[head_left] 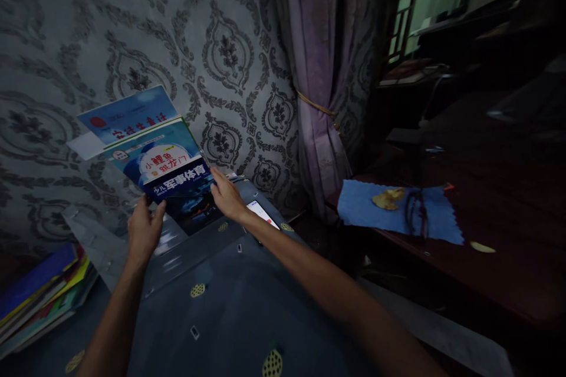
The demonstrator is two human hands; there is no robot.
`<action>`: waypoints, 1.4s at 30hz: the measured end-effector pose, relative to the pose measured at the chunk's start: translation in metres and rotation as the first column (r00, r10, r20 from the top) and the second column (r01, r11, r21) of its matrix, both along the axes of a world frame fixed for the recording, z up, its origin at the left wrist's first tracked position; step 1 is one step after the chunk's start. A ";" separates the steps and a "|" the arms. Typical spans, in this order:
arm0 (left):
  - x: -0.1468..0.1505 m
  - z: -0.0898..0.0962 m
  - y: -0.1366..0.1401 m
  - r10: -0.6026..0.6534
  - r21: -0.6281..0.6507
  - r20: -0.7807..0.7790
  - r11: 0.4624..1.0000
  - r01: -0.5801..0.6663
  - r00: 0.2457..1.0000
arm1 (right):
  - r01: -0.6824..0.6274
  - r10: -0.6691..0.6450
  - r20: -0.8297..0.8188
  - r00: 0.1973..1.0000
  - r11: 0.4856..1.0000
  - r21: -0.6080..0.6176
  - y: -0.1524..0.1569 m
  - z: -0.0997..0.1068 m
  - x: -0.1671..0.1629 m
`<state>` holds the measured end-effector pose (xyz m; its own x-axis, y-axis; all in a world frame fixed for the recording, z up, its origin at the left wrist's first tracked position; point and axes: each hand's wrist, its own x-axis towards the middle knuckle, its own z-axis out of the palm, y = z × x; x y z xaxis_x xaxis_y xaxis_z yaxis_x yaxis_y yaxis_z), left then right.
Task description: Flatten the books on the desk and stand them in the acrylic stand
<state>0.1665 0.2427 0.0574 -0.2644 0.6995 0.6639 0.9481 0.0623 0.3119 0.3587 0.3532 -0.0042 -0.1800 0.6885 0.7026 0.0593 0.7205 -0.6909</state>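
Several thin books are fanned upward in a stack between my two hands. In front is a dark blue book (188, 200) with white lettering. Behind it show a teal book (170, 144) with red lettering and a light blue one (132, 112) at the top. My left hand (145, 227) grips the lower left edge of the stack, thumb on the front. My right hand (227, 194) closes on its right edge, its fingers partly hidden behind. Below and behind the books is a clear plastic holder (92, 247), its full shape hard to make out.
More books (42, 300) lie piled at the left. A lit phone (262, 214) rests beside my right forearm on the dark patterned cloth (221, 318). Patterned wall (230, 53) and purple curtain (316, 70) stand behind. Rightward, a dark red table (499, 283) bears a blue cloth (354, 206).
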 end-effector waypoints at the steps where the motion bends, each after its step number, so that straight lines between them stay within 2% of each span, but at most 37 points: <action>1: 0.000 0.000 0.000 -0.003 0.001 -0.004 1.000 0.003 1.000 | 0.003 -0.003 0.005 1.000 1.000 -0.005 -0.001 0.001 0.000; 6: 0.002 0.002 -0.002 -0.017 0.004 -0.016 1.000 0.017 1.000 | -0.002 0.001 -0.003 1.000 1.000 -0.022 -0.002 0.002 0.002; 11: 0.001 0.002 -0.003 -0.047 -0.026 0.041 0.998 0.048 0.998 | -0.016 0.016 -0.023 1.000 1.000 -0.026 -0.002 0.002 0.004; 19: -0.002 -0.003 -0.002 -0.112 0.037 0.088 0.993 0.109 0.990 | -0.045 0.045 -0.011 0.999 0.999 -0.026 -0.005 0.005 0.007; 28: -0.004 -0.003 -0.003 -0.120 0.003 0.100 0.993 0.121 0.988 | -0.049 0.048 -0.035 0.998 0.999 -0.013 -0.002 0.002 0.008; 31: 0.002 -0.006 -0.008 -0.123 0.083 0.061 0.990 0.118 0.991 | -0.050 0.050 -0.035 0.998 0.999 -0.003 -0.001 0.004 0.010; 35: 0.016 -0.014 -0.020 -0.035 0.221 -0.032 0.975 0.041 0.999 | -0.036 0.035 -0.054 0.998 0.999 -0.009 0.002 0.005 0.012; 37: 0.021 -0.020 -0.024 -0.033 0.193 -0.001 0.981 0.033 0.999 | -0.029 0.029 -0.053 0.998 0.999 -0.016 0.004 0.005 0.014; 42: 0.021 -0.035 -0.022 -0.129 0.033 0.128 0.992 0.125 0.983 | -0.026 0.027 -0.038 0.999 1.000 0.012 0.004 0.006 0.018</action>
